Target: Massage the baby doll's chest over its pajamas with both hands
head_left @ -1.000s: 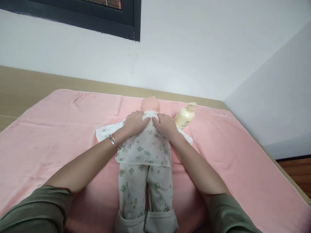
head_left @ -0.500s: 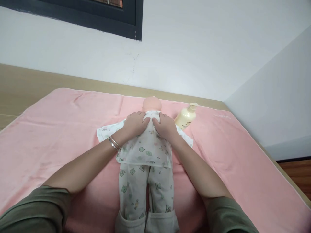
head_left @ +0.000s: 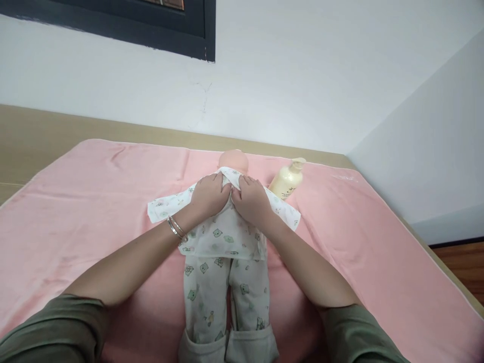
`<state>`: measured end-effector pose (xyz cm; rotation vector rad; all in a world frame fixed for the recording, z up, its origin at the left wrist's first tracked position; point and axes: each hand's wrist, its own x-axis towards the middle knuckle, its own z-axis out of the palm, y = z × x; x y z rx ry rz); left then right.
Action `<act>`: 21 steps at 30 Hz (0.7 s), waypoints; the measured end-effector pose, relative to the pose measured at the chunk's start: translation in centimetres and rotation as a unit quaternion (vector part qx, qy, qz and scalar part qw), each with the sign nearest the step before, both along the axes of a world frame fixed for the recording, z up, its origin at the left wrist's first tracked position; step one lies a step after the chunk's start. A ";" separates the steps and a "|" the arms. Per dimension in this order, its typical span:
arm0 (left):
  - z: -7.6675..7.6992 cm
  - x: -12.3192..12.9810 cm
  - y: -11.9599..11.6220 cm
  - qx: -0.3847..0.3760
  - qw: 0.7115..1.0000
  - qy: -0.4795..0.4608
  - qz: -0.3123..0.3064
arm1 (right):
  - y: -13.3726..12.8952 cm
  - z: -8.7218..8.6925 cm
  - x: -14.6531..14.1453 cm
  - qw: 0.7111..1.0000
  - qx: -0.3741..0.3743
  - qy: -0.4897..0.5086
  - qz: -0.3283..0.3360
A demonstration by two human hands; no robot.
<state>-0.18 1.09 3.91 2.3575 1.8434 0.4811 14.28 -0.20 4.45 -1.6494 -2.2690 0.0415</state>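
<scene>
A baby doll (head_left: 233,160) lies face down or with its face hidden, dressed in a white printed shirt (head_left: 227,237) and matching trousers (head_left: 207,292). My left hand (head_left: 210,195) is closed on the shirt's cloth just below the neck. Close beside it, my right hand (head_left: 252,201) pinches the same shirt at its neckline, the thumbs nearly touching. Between the two hands the collar is bunched and lifted toward the head. The sleeves spread out flat to both sides. Only the rounded top of the doll's head shows.
A cream pump bottle (head_left: 287,180) leans right of the doll, near the right sleeve. Under everything lies a pink mat (head_left: 75,212) on a wooden surface (head_left: 22,126). A white wall (head_left: 283,75) with a dark window frame (head_left: 151,30) rises behind.
My hands have drawn closer together and taken hold of the shirt's neckline, which is now gathered and raised. Before, they lay on the shoulders with the collar flat.
</scene>
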 end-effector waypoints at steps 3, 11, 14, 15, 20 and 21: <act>-0.1 0.7 -1.3 0.047 0.999 0.002 -0.021 | 1.7 0.2 1.1 0.998 -0.058 0.035 -0.006; -0.4 0.3 -0.4 0.031 0.998 -0.045 0.000 | -0.8 -0.5 -0.2 1.000 -0.020 0.010 -0.002; -1.0 -0.1 0.5 0.023 0.994 -0.101 0.046 | -2.2 -1.1 -1.1 0.999 0.012 0.033 0.038; -1.2 -0.1 0.6 0.034 0.992 -0.114 0.051 | -2.1 -1.3 -1.1 0.998 0.011 0.045 0.042; -2.2 0.2 0.2 0.077 0.987 -0.135 0.041 | 0.7 -1.3 0.1 0.996 -0.042 0.079 -0.028; -2.4 0.2 0.2 0.080 0.986 -0.139 0.042 | 1.1 -1.3 0.3 0.995 -0.048 0.078 -0.037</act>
